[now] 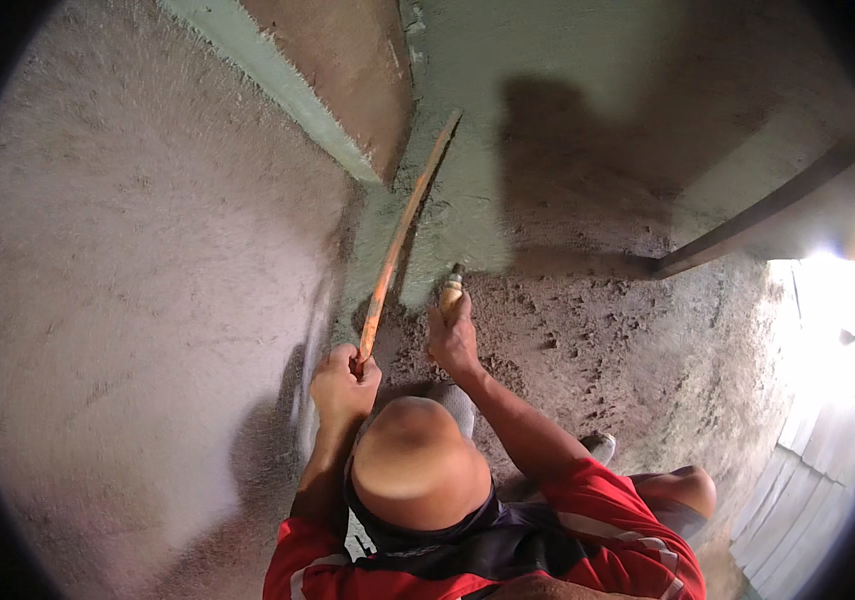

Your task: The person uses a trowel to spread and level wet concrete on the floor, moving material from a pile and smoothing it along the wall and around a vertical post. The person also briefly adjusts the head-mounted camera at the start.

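My left hand [346,385] is closed round the near end of a long, thin wooden strip [403,235]. The strip slants away from me, its far end over smooth, wet-looking grey mortar [478,215]. To the right of it, my right hand [455,338] grips a tool with a pale wooden handle [452,292] and a dark metal neck. What sits at the tool's working end cannot be made out against the mortar. Rough brown crumbs of mortar [573,340] lie beside my right hand.
A rough plastered wall [138,250] rises on the left, with a grey-edged ledge [278,85] jutting out at the top. A dark beam [758,215] crosses at right. Pale boards [808,500] lie near a bright opening. My bent knee [420,460] is between my arms.
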`<state>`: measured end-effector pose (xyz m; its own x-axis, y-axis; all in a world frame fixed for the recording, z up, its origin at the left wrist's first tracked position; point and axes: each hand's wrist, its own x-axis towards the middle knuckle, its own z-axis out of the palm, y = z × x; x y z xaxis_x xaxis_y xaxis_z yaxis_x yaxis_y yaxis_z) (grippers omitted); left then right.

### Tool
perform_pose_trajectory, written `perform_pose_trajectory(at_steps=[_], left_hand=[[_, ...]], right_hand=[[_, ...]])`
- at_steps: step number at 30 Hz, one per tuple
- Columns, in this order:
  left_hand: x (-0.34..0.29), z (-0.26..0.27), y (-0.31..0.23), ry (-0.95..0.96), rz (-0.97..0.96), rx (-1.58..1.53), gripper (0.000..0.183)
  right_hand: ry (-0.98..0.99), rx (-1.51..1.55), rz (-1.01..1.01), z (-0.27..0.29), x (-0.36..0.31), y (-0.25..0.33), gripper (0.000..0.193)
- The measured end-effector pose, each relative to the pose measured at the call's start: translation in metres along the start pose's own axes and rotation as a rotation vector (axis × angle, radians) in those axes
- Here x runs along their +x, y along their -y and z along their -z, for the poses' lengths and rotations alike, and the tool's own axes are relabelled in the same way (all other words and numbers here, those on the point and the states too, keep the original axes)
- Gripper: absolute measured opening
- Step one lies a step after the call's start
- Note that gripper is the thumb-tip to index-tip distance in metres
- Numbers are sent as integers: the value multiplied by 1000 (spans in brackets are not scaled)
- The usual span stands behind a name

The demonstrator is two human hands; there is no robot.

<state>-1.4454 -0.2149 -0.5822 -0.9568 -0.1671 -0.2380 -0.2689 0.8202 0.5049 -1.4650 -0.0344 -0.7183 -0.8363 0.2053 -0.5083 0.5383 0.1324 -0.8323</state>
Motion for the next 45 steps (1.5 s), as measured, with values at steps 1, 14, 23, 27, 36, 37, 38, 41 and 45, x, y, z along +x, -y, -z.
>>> perform_pose_trajectory(at_steps=[1, 14, 23, 27, 36, 37, 38, 41, 45], left_hand=[[-1, 11, -2, -52, -46, -28, 17], [4, 33, -38, -34, -197, -119, 19], [-10, 47, -21, -92, -85, -82, 19], [-6, 52, -22, -131, -127, -40, 18], [18, 28, 13, -119, -14, 68, 18], [23, 20, 19, -102, -31, 117, 19], [27, 20, 21, -93, -54, 166, 19], [26, 1, 13, -38, -53, 251, 23], [58, 3, 68, 250, -20, 278, 31]], right_hand=[[25, -22, -22, -15, 6, 9, 67], [224, 831, -213, -73, 137, 34, 43], [422, 499, -150, 14, 93, 93, 33], [455, 539, -124, 53, 56, 67, 28], [609, -14, -145, 243, -35, 71, 35], [617, -53, -147, 269, -45, 67, 35], [625, -90, -144, 295, -56, 70, 34], [537, -175, -218, 368, -101, 63, 52], [300, 43, -211, 413, -172, 16, 60]])
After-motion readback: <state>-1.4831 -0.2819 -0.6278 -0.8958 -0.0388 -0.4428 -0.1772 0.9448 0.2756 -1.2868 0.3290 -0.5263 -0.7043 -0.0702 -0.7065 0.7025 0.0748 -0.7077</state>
